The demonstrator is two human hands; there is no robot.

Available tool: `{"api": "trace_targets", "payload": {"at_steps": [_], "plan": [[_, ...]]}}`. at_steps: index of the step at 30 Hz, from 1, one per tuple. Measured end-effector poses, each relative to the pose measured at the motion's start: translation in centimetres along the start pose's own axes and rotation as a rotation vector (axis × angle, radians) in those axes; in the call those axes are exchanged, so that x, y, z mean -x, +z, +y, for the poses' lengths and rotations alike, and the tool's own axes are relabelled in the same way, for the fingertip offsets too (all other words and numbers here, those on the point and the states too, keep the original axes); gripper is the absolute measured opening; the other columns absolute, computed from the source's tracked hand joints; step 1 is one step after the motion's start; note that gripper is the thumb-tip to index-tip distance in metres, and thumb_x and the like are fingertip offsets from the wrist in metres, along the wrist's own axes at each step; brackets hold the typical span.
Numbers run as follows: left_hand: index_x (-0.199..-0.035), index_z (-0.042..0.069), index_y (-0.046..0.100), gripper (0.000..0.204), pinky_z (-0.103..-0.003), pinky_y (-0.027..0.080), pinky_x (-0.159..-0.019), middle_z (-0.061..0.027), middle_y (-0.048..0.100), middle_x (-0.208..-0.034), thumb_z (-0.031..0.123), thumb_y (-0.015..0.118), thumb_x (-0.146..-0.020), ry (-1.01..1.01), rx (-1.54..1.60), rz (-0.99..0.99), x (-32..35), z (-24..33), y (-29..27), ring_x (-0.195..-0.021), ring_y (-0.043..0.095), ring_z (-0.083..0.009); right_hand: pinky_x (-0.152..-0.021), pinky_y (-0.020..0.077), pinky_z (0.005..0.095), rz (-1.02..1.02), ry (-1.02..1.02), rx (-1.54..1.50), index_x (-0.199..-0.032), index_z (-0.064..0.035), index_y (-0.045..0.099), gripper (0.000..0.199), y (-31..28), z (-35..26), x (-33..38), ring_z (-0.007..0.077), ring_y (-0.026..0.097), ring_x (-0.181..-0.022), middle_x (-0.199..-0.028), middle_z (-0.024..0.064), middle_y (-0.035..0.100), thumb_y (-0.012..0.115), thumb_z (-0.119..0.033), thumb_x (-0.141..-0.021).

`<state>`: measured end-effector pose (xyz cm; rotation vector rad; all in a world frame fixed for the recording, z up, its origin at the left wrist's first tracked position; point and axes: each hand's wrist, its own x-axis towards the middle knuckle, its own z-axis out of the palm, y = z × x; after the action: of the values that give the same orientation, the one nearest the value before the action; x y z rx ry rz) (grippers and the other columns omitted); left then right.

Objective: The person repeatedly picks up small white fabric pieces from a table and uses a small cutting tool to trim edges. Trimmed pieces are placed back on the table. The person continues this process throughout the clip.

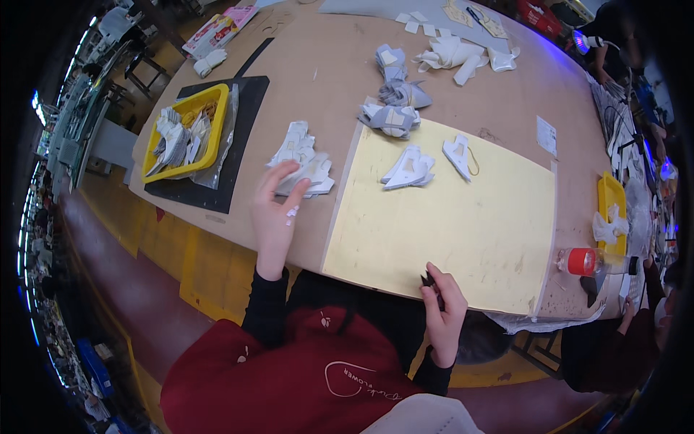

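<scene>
Down at the lower middle of the frame we see our right hand [442,307] curled at the near edge of the pale yellow rectangular cutting mat [463,231], fingers pinched round a small dark tool [429,281] whose kind we cannot make out. Most of the mat's lower half lies bare, the widest open room on the brown board tabletop [332,50].

Left of centre, our left hand [277,213] is spread open, holding nothing, fingertips resting on a loose heap of white and grey cut flat pieces [302,160] just off the mat's left edge. A similar small stack of white pieces [410,170] and a single white piece with a thin loop [460,155] lie on the mat's upper part, well apart from the right hand.

At upper left a yellow plastic tray [218,123] sits on a black mat [242,137] and holds more pale pieces. Further grey-white bundles [394,98] crowd the upper centre. At the right edge, a second yellow tray [611,197] holds a crumpled white bit, and a clear bottle with a red cap [593,262] lies on its side near the table's corner.
</scene>
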<state>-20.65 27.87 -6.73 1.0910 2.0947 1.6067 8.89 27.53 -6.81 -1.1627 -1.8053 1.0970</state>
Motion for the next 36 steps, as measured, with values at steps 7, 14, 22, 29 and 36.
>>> {"api": "trace_targets", "payload": {"at_steps": [7, 14, 22, 29, 36], "plan": [[-0.102, 0.001, 0.067, 0.023, -0.036, 0.046, -0.088, -0.0132, 0.065, -0.102, 0.011, 0.073, -0.082, 0.164, 0.025, -0.184, 0.7, 3.2, 6.8, -0.099, 0.061, -0.0293, -0.057, 0.0367, 0.0234, 0.129, 0.075, -0.180, -0.118, 0.0010, 0.064, 0.032, 0.7, 0.7, 0.1, 0.0105, 0.046, -0.066, -0.077, 0.0044, 0.051, 0.063, 0.001, -0.087], [-0.099, 0.000, 0.066, 0.026, -0.027, 0.048, -0.070, -0.0080, 0.062, -0.081, 0.008, 0.076, -0.077, -0.035, -0.105, -0.343, 0.3, 1.1, 11.8, -0.071, 0.057, -0.0153, -0.056, 0.0386, 0.0244, 0.008, 0.004, -0.141, -0.117, 0.0000, 0.066, 0.031, 0.7, -0.4, 0.7, 0.0126, 0.047, -0.063, -0.075, 0.0061, 0.053, 0.066, 0.002, -0.085], [-0.093, 0.000, 0.067, 0.014, -0.026, 0.048, -0.074, -0.0034, 0.065, -0.084, 0.005, 0.074, -0.082, -0.043, 0.204, -0.642, 4.3, 4.2, 7.4, -0.079, 0.060, -0.0107, -0.056, 0.0418, 0.0268, 0.070, -0.060, -0.066, -0.118, 0.0011, 0.065, 0.033, 0.0, -0.8, 0.3, 0.0155, 0.052, -0.062, -0.078, 0.0090, 0.058, 0.066, 0.003, -0.085], [-0.096, -0.002, 0.067, 0.015, -0.028, 0.048, -0.085, -0.0059, 0.068, -0.092, -0.001, 0.074, -0.083, -0.340, 0.485, -0.829, 7.2, 4.4, 6.8, -0.090, 0.063, -0.0119, -0.056, 0.0447, 0.0274, 0.182, -0.148, 0.055, -0.119, 0.0014, 0.064, 0.035, 1.1, -0.9, -0.5, 0.0171, 0.055, -0.062, -0.082, 0.0113, 0.061, 0.065, 0.005, -0.085], [-0.096, -0.002, 0.066, 0.016, -0.027, 0.048, -0.086, -0.0059, 0.068, -0.093, -0.003, 0.074, -0.082, -0.380, 0.525, -0.862, 7.3, 4.7, 6.5, -0.091, 0.063, -0.0114, -0.054, 0.0429, 0.0280, 0.212, -0.099, 0.048, -0.114, 0.0010, 0.065, 0.030, 1.1, -0.9, -0.4, 0.0167, 0.052, -0.060, -0.079, 0.0097, 0.059, 0.066, 0.004, -0.084]]}}
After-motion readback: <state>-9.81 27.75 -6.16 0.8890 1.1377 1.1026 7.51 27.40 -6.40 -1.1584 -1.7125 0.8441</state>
